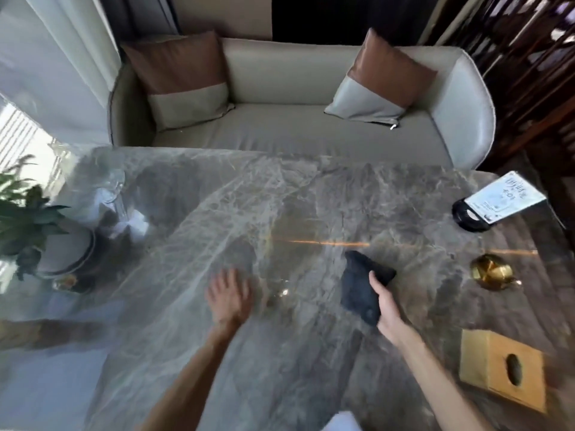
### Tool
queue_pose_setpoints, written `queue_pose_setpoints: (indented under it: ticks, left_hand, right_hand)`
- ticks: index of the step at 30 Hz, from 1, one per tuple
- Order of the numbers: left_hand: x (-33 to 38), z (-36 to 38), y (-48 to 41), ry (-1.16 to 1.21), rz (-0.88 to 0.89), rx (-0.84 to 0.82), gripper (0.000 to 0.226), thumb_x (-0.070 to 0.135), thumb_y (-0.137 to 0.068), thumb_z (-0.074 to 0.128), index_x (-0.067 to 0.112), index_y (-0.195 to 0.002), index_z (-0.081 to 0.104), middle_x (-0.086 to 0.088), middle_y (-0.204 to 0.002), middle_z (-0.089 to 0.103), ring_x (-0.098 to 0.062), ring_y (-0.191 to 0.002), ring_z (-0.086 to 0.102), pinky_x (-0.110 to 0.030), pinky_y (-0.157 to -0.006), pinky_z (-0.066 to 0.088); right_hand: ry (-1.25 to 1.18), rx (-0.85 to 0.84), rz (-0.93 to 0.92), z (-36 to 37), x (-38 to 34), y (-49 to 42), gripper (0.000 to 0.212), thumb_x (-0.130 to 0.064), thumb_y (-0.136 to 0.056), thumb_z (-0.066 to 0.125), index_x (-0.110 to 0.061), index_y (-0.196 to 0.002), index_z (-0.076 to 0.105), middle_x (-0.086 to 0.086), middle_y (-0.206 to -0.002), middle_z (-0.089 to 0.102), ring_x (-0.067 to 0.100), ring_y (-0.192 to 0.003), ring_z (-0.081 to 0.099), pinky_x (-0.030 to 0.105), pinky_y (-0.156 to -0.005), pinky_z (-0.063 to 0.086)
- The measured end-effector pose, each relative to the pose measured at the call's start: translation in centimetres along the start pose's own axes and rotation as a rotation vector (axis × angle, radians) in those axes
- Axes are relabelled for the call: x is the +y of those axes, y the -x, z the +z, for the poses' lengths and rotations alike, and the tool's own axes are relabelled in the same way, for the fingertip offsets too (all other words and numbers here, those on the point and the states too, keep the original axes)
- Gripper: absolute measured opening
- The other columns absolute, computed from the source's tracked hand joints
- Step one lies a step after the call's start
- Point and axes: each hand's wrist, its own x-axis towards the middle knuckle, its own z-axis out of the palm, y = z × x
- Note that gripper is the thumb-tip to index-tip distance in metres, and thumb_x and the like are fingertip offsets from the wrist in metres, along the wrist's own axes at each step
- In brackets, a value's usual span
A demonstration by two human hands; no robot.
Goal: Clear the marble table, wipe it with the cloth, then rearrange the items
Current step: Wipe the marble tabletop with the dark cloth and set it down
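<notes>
A grey veined marble table [280,197] fills the middle of the view. My right hand [387,303] grips a dark folded cloth [362,284] that lies on the table right of centre. My left hand [228,295] rests flat on the marble, fingers spread, holding nothing. A potted plant [34,225] in a white pot stands at the left edge. At the right side are a gold tissue box [501,368], a gold ashtray [491,272] and a white card sign [507,195] on a black round base.
A glass [113,185] stands near the plant at the far left. Behind the table is a beige sofa [289,126] with two brown-and-grey cushions. Dark wooden furniture [529,73] stands at the back right. A curtain [62,57] hangs at the left.
</notes>
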Motion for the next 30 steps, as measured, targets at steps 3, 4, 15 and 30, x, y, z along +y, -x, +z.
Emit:
queue_pose_setpoints:
  ticks: [3, 4, 15, 30]
  left_hand:
    - [-2.8, 1.1, -3.9, 0.082, -0.159, 0.173, 0.057, 0.034, -0.1, 0.035, 0.013, -0.151, 0.024, -0.014, -0.159, 0.023, -0.031, -0.15, 0.013, -0.053, -0.12, 0.009]
    - [-3.6, 1.5, -4.6, 0.121, -0.213, 0.22, 0.056, 0.032, -0.1, 0.034, 0.012, -0.151, 0.023, -0.013, -0.159, 0.024, -0.03, -0.149, 0.015, -0.053, -0.121, 0.009]
    - [-6.2, 5.0, -5.3, -0.022, -0.213, 0.297, 0.062, 0.033, -0.093, 0.024, 0.024, -0.154, 0.013, -0.002, -0.163, 0.01, -0.023, -0.151, 0.003, -0.046, -0.123, 0.001]
    - [-6.2, 5.2, -5.8, -0.048, -0.235, 0.318, 0.062, 0.034, -0.092, 0.02, 0.028, -0.153, 0.014, -0.005, -0.163, 0.01, -0.024, -0.151, 0.003, -0.05, -0.122, 0.003]
  right_hand:
    - [0.18, 0.117, -0.181, -0.3, -3.4, -3.8, 0.062, -0.053, -0.083, 0.064, -0.01, -0.128, 0.057, 0.001, -0.123, 0.062, 0.013, -0.112, 0.057, 0.025, -0.101, 0.045]
    - [0.238, 0.162, -0.264, 0.1, -4.7, -5.2, 0.061, -0.048, -0.089, 0.059, -0.01, -0.136, 0.049, -0.003, -0.13, 0.053, 0.01, -0.118, 0.05, 0.023, -0.105, 0.037]
    - [0.733, 0.123, -0.524, 7.2, -7.5, -22.4, 0.062, -0.049, -0.096, 0.046, -0.004, -0.139, 0.044, 0.005, -0.137, 0.049, 0.017, -0.128, 0.045, 0.021, -0.1, 0.033]
    - [1.029, -0.475, -0.62, 17.5, -5.8, -24.4, 0.041, -0.038, -0.087, 0.053, -0.027, -0.126, 0.053, -0.007, -0.122, 0.061, 0.005, -0.113, 0.058, 0.021, -0.097, 0.041]
